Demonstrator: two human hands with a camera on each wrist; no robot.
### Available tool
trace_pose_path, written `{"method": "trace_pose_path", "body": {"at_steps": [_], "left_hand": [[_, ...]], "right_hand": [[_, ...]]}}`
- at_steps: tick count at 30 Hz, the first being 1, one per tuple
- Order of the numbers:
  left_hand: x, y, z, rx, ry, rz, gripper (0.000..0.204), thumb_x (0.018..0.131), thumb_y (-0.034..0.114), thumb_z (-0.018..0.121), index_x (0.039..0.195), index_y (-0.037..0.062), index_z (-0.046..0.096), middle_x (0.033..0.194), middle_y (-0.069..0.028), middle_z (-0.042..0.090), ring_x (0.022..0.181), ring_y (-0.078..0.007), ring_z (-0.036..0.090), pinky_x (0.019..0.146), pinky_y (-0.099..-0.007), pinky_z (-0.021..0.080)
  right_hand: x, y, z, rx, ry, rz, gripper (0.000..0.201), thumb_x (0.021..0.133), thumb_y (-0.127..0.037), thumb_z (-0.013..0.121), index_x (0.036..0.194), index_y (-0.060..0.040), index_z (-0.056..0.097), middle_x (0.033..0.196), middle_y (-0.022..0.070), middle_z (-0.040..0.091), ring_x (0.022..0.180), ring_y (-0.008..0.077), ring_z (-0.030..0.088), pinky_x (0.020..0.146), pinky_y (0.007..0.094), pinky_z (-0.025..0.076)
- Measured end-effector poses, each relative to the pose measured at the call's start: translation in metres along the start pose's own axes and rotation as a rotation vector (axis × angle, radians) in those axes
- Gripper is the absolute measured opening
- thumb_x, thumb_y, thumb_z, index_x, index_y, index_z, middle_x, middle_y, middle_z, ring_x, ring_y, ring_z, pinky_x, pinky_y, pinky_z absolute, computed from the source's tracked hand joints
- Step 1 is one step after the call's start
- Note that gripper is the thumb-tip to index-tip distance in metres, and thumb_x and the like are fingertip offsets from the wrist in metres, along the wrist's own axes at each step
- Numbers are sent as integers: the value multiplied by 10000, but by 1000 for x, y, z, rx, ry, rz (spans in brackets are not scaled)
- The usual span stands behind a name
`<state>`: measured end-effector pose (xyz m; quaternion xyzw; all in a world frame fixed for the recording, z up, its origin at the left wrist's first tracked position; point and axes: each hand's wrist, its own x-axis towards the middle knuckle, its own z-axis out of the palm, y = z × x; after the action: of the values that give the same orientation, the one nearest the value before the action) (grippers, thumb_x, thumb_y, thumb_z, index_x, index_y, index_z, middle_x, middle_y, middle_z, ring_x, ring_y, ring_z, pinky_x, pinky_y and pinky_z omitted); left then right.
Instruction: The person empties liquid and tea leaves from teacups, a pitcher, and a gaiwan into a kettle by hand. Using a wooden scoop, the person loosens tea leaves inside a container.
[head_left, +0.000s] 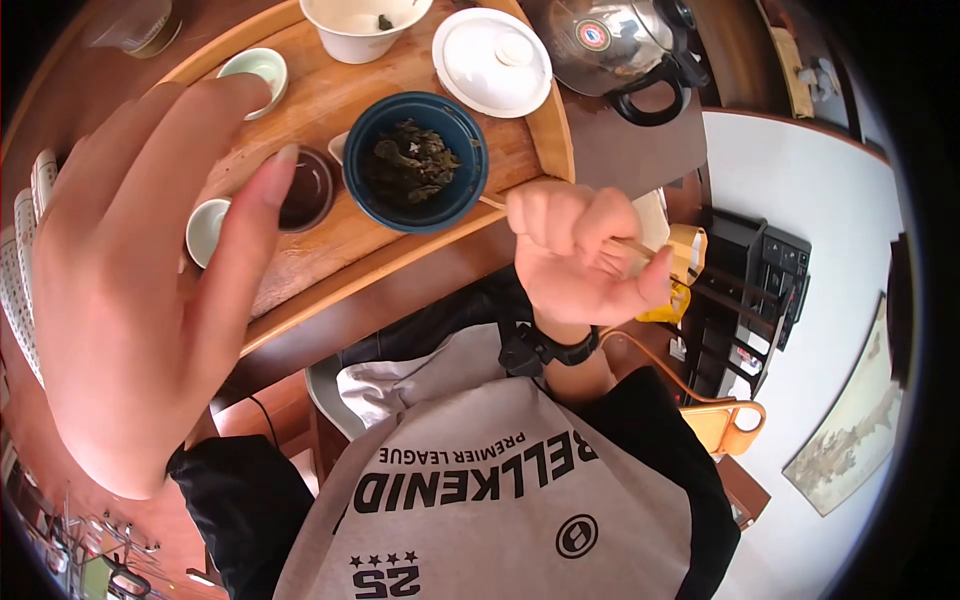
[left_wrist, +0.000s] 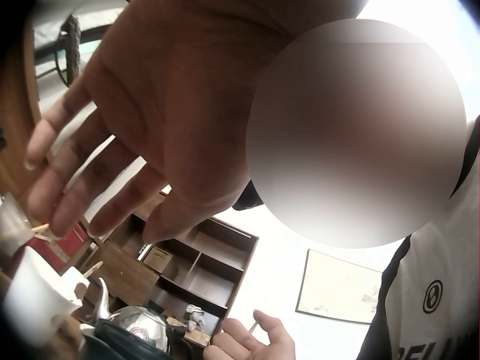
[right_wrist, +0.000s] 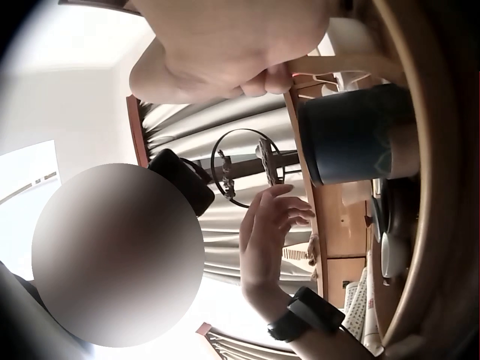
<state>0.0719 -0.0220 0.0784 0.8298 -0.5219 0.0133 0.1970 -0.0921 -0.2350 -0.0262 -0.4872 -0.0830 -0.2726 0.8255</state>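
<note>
My right hand [head_left: 580,250] curls round a thin wooden stick [head_left: 632,247], whose other end shows beside a dark blue cup-like pot [head_left: 365,205]. Wet, dark tea leaves [head_left: 415,165] lie in the pot, and a small pale spout juts from its left side. In the right wrist view the pot [right_wrist: 352,139] stands below the hand. My left hand [head_left: 140,260] hovers over the tray's left part with fingers loosely spread, holding nothing. It overlaps a pale green cup [head_left: 262,68], a brown cup [head_left: 310,195] and a white cup [head_left: 207,235] in the head view.
A wooden tray [head_left: 320,285] with a raised edge bears the pot and cups. Behind the pot are a white bowl [head_left: 350,45] and a white lid [head_left: 490,62]. A glass kettle [head_left: 610,45] stands at back right, and a patterned cloth [head_left: 20,290] lies at far left.
</note>
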Motion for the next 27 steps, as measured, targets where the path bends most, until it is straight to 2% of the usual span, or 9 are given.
{"method": "trace_pose_path", "body": {"at_steps": [3,19,27], "left_hand": [[-1,1,-1,-14,-14,-30,216,923,30,585,1122,-52,594,911,-173,599,823,-276,588,742,-337,461],[1,-1,2,-15,-41,-19,228,941,53,578,1139,-58,598,938,-180,621,843,-274,611,748,-349,472],[2,0,0,1,-45,-13,232,944,64,579,1144,-53,601,939,-181,624,844,-273,614,744,-345,473]], "right_hand": [[-3,2,0,41,12,97,634,942,-666,333,671,-94,365,580,-7,297,539,140,221,568,325,205],[2,9,-1,-19,29,88,643,951,-667,302,683,-86,368,572,-5,297,530,137,225,551,323,206],[8,-9,-4,37,-28,-20,619,954,-658,314,721,-89,390,596,-1,321,534,135,219,552,328,202]]}}
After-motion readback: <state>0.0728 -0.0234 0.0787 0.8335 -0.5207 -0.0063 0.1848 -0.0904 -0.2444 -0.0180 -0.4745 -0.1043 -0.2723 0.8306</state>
